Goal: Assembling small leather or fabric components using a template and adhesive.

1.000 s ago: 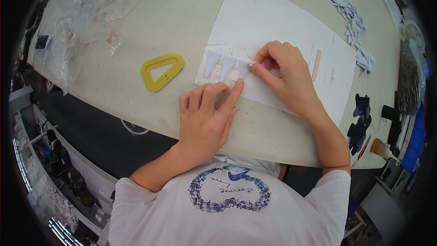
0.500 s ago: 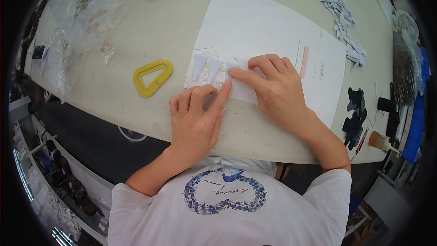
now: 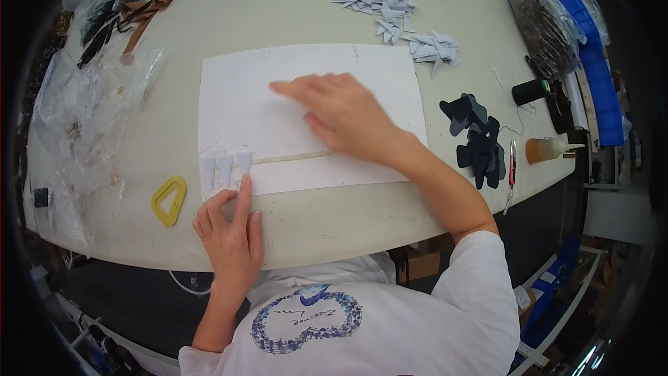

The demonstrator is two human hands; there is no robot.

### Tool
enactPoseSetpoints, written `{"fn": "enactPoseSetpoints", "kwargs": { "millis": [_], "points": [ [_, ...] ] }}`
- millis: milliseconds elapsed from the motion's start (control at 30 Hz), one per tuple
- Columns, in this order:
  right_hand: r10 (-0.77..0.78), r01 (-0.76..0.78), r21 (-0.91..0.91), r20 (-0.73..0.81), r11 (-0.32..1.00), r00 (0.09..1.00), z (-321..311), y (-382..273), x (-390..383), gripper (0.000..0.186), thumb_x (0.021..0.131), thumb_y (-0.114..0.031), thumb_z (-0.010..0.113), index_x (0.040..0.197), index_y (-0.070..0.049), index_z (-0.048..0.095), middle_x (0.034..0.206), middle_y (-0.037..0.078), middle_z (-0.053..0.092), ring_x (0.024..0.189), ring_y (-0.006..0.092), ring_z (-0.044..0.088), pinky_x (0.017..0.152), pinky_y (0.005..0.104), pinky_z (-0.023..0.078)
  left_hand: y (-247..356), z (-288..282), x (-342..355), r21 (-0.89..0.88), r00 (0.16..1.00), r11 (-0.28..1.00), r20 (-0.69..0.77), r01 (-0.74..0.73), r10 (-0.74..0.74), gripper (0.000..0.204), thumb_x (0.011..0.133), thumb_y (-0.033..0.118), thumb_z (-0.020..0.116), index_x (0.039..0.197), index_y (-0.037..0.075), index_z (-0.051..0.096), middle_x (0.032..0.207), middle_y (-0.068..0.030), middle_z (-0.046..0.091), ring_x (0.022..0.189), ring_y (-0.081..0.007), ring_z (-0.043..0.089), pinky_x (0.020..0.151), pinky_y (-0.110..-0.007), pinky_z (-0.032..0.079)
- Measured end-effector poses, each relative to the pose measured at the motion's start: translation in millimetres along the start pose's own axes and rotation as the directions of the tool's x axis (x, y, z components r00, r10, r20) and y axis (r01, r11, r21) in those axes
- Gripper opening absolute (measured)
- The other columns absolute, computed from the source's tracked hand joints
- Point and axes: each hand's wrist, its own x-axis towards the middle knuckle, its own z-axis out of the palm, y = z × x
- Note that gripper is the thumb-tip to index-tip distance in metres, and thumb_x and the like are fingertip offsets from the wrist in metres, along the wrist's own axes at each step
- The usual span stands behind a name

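Observation:
The index finger of my left hand (image 3: 232, 233) is stretched to the lower tip of a small pale triangle piece (image 3: 242, 161), its other fingers loosely bent. Two similar triangle pieces (image 3: 223, 170) stand in a row to the left, points toward me, by the lower left corner of a white board (image 3: 264, 115). Over the middle of the board, slightly blurred, is my right hand (image 3: 341, 113). Its index finger points left, the thumb stands apart, and I see nothing held. A pale strip (image 3: 296, 159) runs across the lower board, partly hidden by that hand.
Left of the board lie a yellow triangular frame (image 3: 169, 200) and clear plastic bags (image 3: 76, 132). Beyond it are piled pale triangles (image 3: 376, 0). To the right are dark cut pieces (image 3: 480, 143), a black thread spool (image 3: 530, 92), a red-handled tool (image 3: 512, 170) and an amber bottle (image 3: 544, 150).
My right hand has left the third triangle piece and moved up over the board. My left index finger stays at that piece. The whole view has turned and shifted.

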Motion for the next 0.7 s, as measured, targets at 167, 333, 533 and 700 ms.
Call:
{"fn": "enactPoseSetpoints", "kwargs": {
  "millis": [167, 333, 533, 700],
  "points": [
    [0.321, -0.490, -0.466, -0.397, 0.737, 0.860, -78, 148, -40, 0.027, 0.098, -0.010, 0.068, 0.123, -0.008, 0.078, 0.127, 0.013, 0.075, 0.116, 0.0348, 0.069, 0.100, 0.0466, 0.055, 1, -5, -3, -0.121, 0.999, 0.992, -0.048, -0.023, 0.017, 0.057, 0.098, 0.015, 0.071, 0.154, 0.009, 0.065, 0.140, -0.0139, 0.059, 0.130, -0.0331, 0.050, 0.113, -0.049, 0.034],
    [0.424, -0.558, -0.538, -0.363, 0.632, 0.830, -84, 173, -47, 0.023, 0.099, -0.015, 0.070, 0.118, -0.011, 0.081, 0.115, 0.009, 0.080, 0.111, 0.0331, 0.071, 0.095, 0.0455, 0.057, 10, -14, 6, -0.046, 0.969, 0.971, 0.077, -0.234, 0.237, 0.059, 0.098, 0.025, 0.074, 0.155, 0.012, 0.064, 0.161, -0.0103, 0.056, 0.150, -0.0323, 0.047, 0.124, -0.056, 0.023],
    [0.649, -0.738, -0.054, -0.435, 0.673, 0.624, -116, 191, -49, 0.021, 0.101, -0.023, 0.073, 0.113, -0.011, 0.085, 0.095, 0.007, 0.081, 0.097, 0.0214, 0.075, 0.086, 0.0377, 0.058, 3, -15, 5, -0.106, 0.958, 0.964, 0.132, -0.242, 0.255, 0.064, 0.097, 0.032, 0.077, 0.157, 0.015, 0.063, 0.165, -0.0038, 0.057, 0.158, -0.0267, 0.046, 0.130, -0.066, 0.006],
    [0.436, -0.445, 0.145, -0.600, 0.884, 0.670, -119, 137, -22, 0.016, 0.102, -0.014, 0.076, 0.113, -0.008, 0.085, 0.101, 0.002, 0.079, 0.089, 0.0127, 0.070, 0.083, 0.0274, 0.054, -1, -18, 8, -0.230, 0.951, 0.923, -0.075, -0.309, 0.300, 0.054, 0.100, 0.025, 0.075, 0.152, 0.013, 0.066, 0.154, -0.0121, 0.064, 0.143, -0.0282, 0.060, 0.123, -0.054, 0.038]
  ]
}}
